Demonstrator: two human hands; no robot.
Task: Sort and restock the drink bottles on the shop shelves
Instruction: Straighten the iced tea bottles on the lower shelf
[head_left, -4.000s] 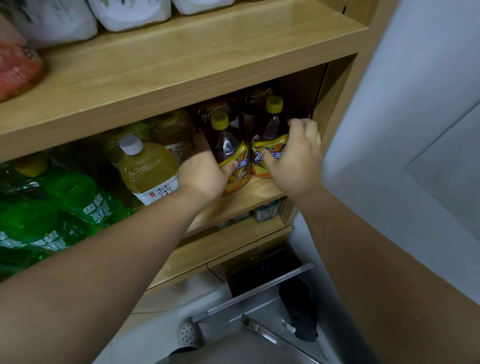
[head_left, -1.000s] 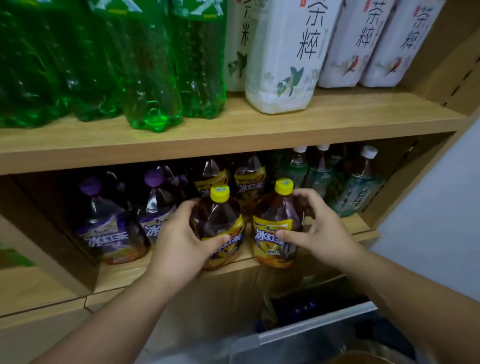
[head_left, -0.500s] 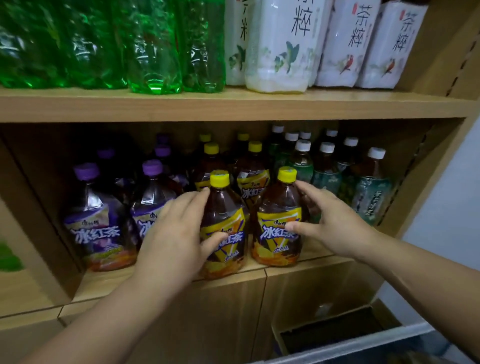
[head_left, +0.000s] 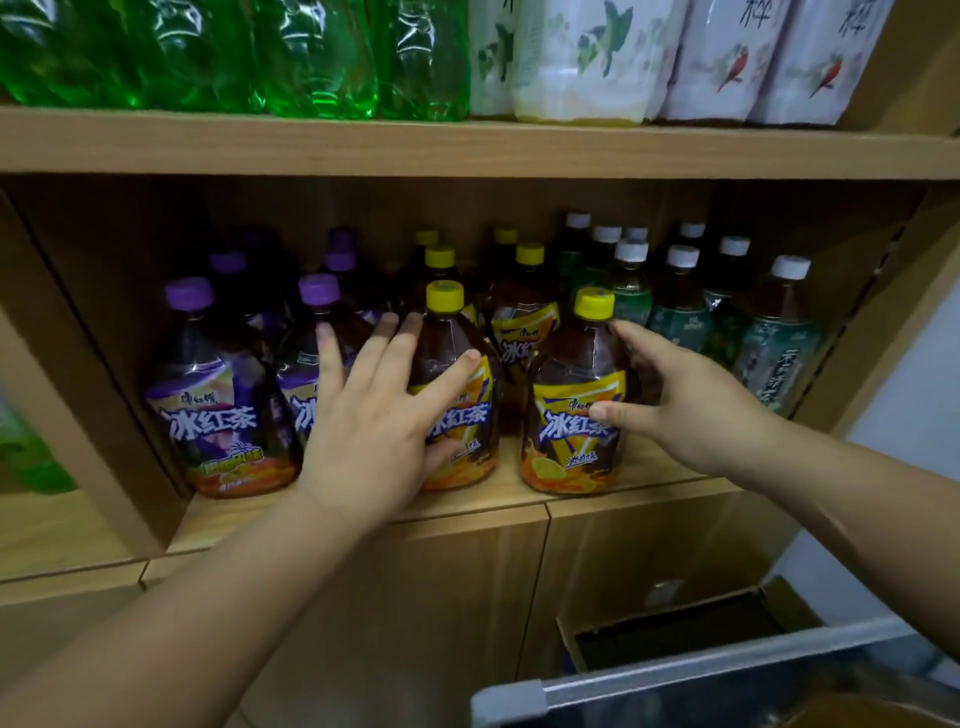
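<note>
Wooden shelving (head_left: 467, 506) fills the frame. Two yellow-capped iced tea bottles stand upright at the front edge of the middle shelf, frame centre. Left hand (head_left: 374, 431), fingers spread, lies against the left bottle (head_left: 462, 415), not closed round it. Right hand (head_left: 691, 410) is open, fingertips touching the right bottle (head_left: 571, 436). Purple-capped bottles (head_left: 218, 400) stand left, white-capped bottles (head_left: 779, 338) right.
</note>
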